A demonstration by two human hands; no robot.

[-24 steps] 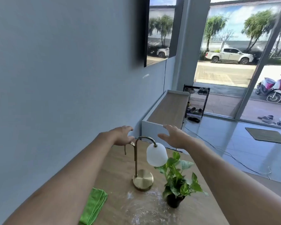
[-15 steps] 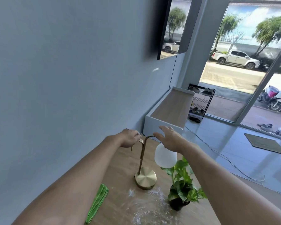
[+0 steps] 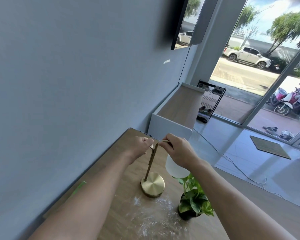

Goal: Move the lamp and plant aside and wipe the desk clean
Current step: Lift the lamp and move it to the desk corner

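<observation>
A brass lamp with a round base and a white globe shade stands on the wooden desk. My left hand is closed on the top of its curved neck from the left. My right hand grips the same arch from the right, above the shade. A small potted plant in a dark pot stands right of the lamp base. White powder is scattered on the desk in front of the lamp. A sliver of green cloth shows beside my left forearm, mostly hidden.
A grey wall runs along the desk's left edge. Beyond the desk stands a low white cabinet with a wooden top, then a shoe rack. A cable trails over the tiled floor to the right. A screen hangs on the wall.
Both hands have come down and closed on the lamp's curved neck; earlier they hovered open above it. The view has tilted and shifted left, so my forearm now covers most of the green cloth.
</observation>
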